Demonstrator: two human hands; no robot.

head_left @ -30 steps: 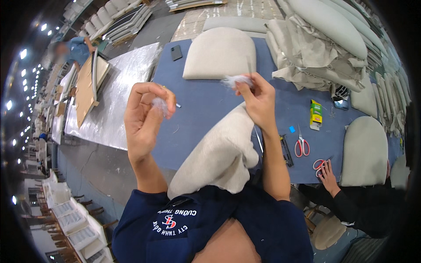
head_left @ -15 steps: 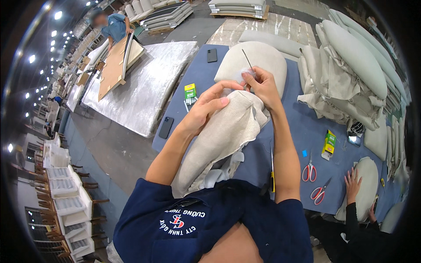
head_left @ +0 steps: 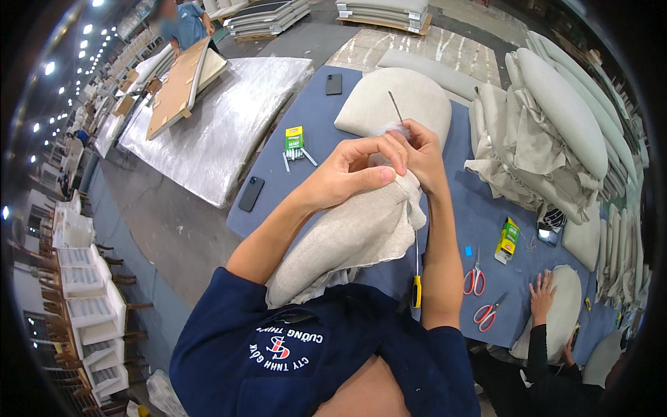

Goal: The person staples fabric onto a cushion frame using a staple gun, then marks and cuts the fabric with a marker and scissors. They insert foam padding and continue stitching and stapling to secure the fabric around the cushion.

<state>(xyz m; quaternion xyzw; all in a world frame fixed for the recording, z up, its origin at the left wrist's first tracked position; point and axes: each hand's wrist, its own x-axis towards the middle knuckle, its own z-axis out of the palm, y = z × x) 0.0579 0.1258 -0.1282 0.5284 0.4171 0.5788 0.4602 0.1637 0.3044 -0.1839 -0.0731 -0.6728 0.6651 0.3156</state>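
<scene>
A beige fabric-covered cushion lies against my body, its far end gathered and folded. My left hand is closed on that end, thumb pressed on the cloth and fingertips meeting my right hand. In my right hand, pinched fingers hold a thin dark metal rod pointing up and away. White fluffy stuffing shows around the rod by the fingertips. Fingers hide the rod's lower end. Beyond my hands lies a beige rounded cushion. A yellow-handled screwdriver is beside my right forearm.
On the blue table are two phones, a green-yellow box with white sticks, another such box and two red-handled scissors. Cushion covers pile up at right. A co-worker's hand rests on a cushion.
My left fingers have moved right and closed in against my right hand at the cushion's end. The view has shifted slightly, and the cushion's loose lower edge now hangs differently.
</scene>
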